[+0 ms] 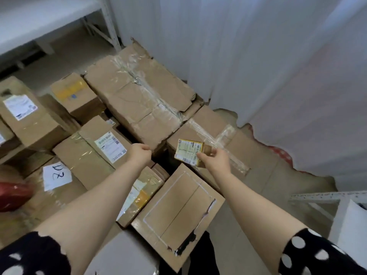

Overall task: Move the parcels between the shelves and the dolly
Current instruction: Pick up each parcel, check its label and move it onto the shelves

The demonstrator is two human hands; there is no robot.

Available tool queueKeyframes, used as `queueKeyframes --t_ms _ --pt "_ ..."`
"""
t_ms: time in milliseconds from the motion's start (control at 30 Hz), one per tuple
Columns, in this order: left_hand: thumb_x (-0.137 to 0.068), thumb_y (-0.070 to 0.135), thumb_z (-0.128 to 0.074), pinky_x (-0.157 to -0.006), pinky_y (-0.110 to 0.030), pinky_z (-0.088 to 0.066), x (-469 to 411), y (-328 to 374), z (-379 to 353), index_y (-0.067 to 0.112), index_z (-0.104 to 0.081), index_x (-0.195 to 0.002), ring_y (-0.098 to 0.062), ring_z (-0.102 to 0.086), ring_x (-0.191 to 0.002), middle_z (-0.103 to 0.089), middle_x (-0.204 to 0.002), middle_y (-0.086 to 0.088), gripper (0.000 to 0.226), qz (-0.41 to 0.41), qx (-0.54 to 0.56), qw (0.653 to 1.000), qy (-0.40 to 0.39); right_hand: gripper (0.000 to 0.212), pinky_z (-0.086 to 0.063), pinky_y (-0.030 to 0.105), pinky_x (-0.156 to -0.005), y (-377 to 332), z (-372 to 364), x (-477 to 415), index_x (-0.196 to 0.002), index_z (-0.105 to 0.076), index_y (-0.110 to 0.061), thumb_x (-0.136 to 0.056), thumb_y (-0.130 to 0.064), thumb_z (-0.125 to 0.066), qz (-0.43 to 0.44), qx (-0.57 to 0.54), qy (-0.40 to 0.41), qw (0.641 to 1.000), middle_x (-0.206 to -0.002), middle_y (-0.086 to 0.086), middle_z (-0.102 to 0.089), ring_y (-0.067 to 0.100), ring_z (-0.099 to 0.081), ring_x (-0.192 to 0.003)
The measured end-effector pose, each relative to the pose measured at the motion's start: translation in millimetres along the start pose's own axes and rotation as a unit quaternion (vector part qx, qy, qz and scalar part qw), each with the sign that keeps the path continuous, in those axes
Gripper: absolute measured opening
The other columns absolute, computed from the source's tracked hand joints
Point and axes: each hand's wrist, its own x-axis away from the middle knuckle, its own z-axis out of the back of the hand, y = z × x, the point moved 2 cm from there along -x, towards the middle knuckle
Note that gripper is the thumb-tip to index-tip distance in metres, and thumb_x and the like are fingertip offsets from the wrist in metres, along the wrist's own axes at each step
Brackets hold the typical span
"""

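My right hand [214,160] grips a small brown parcel [188,151] with a yellowish shipping label, held up over a gap between stacked cardboard boxes. My left hand [140,152] hangs beside it with curled fingers and nothing in it. Below lie several parcels: a large crumpled taped box [139,96], a long box with a white label [93,153], a flat box with white tape edges [178,207], and a taped box [234,141] under the held parcel. Whether a dolly lies under the pile is hidden.
A white metal shelf [49,18] stands at the upper left, another shelf edge [325,196] at the lower right. White curtains [278,66] hang along the right. A red bag [14,195] lies at the left. More labelled boxes [29,116] fill the left side.
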Motion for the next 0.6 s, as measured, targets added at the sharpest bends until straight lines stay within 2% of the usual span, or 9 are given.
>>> queueKeyframes --t_ms 67,133,233,267,367,433,533,600 --pt "-0.097 0.004 -0.043 -0.087 -0.027 -0.037 -15.9 0.8 1.1 0.006 -0.057 -0.129 -0.030 -0.048 -0.124 -0.053 -0.137 -0.011 0.035 -0.006 -0.057 0.998 0.010 0.036 -0.056 0.042 -0.079 -16.9 -12.3 -12.3 -0.096 -0.063 -0.024 -0.066 -0.039 -0.077 0.021 0.072 -0.016 0.997 -0.092 -0.005 -0.070 0.016 -0.070 -0.082" --pt "-0.096 0.004 -0.042 -0.082 -0.026 -0.037 -31.7 2.8 -0.3 0.010 -0.057 -0.130 -0.029 -0.051 -0.120 -0.055 -0.135 -0.008 0.039 -0.015 -0.111 0.994 0.014 0.039 -0.055 0.037 -0.079 -27.2 -24.9 -28.6 -0.103 -0.059 -0.023 -0.073 -0.041 -0.076 0.042 0.142 -0.032 0.988 -0.098 -0.007 -0.067 0.015 -0.067 -0.087" --pt "-0.093 0.002 -0.040 -0.077 -0.029 -0.045 -58.4 1.7 -4.2 0.014 -0.059 -0.128 -0.026 -0.057 -0.097 -0.061 -0.120 -0.007 0.041 -0.022 -0.178 0.984 0.018 0.044 -0.049 0.030 -0.075 -32.8 -47.2 -56.2 -0.113 -0.055 -0.021 -0.078 -0.042 -0.072 0.065 0.215 -0.063 0.972 -0.106 -0.006 -0.063 0.016 -0.062 -0.097" --pt "-0.093 0.003 -0.040 -0.077 -0.030 -0.047 -65.8 -0.2 -4.8 0.016 -0.058 -0.129 -0.026 -0.057 -0.095 -0.061 -0.119 -0.006 0.043 -0.019 -0.196 0.980 0.023 0.045 -0.048 0.030 -0.074 -33.0 -53.8 -63.4 -0.115 -0.055 -0.019 -0.079 -0.041 -0.072 0.070 0.224 -0.068 0.970 -0.108 -0.005 -0.062 0.017 -0.061 -0.098" --pt "-0.092 0.005 -0.039 -0.084 -0.033 -0.052 -82.3 -8.2 -4.1 0.022 -0.050 -0.138 -0.027 -0.058 -0.110 -0.054 -0.135 -0.003 0.049 -0.009 -0.241 0.970 0.028 0.044 -0.045 0.030 -0.074 -35.4 -71.9 -80.8 -0.114 -0.055 -0.019 -0.080 -0.041 -0.071 0.073 0.239 -0.075 0.965 -0.110 -0.002 -0.063 0.019 -0.059 -0.102" --pt "-0.090 0.004 -0.040 -0.085 -0.035 -0.052 -89.7 -14.5 -3.2 0.023 -0.050 -0.137 -0.027 -0.058 -0.111 -0.055 -0.135 -0.003 0.052 -0.004 -0.259 0.966 0.020 0.046 -0.045 0.029 -0.078 -38.5 -83.3 -88.7 -0.119 -0.054 -0.017 -0.082 -0.039 -0.070 0.063 0.234 -0.087 0.966 -0.116 0.000 -0.063 0.020 -0.059 -0.106" --pt "-0.088 0.005 -0.043 -0.079 -0.033 -0.053 -101.0 -22.4 3.6 0.023 -0.054 -0.133 -0.027 -0.057 -0.111 -0.059 -0.129 -0.006 0.050 0.004 -0.289 0.957 0.033 0.057 -0.041 0.030 -0.084 -46.0 -101.3 -95.3 -0.135 -0.043 -0.016 -0.086 -0.036 -0.067 0.057 0.204 -0.109 0.971 -0.128 0.001 -0.058 0.022 -0.055 -0.117" --pt "-0.089 0.006 -0.045 -0.084 -0.033 -0.050 -109.5 -26.6 11.0 0.020 -0.055 -0.133 -0.029 -0.055 -0.115 -0.056 -0.132 -0.007 0.047 0.010 -0.293 0.955 0.040 0.063 -0.041 0.030 -0.088 -48.2 -116.0 -98.6 -0.141 -0.038 -0.020 -0.087 -0.033 -0.066 0.058 0.172 -0.122 0.976 -0.131 0.000 -0.056 0.022 -0.054 -0.119"
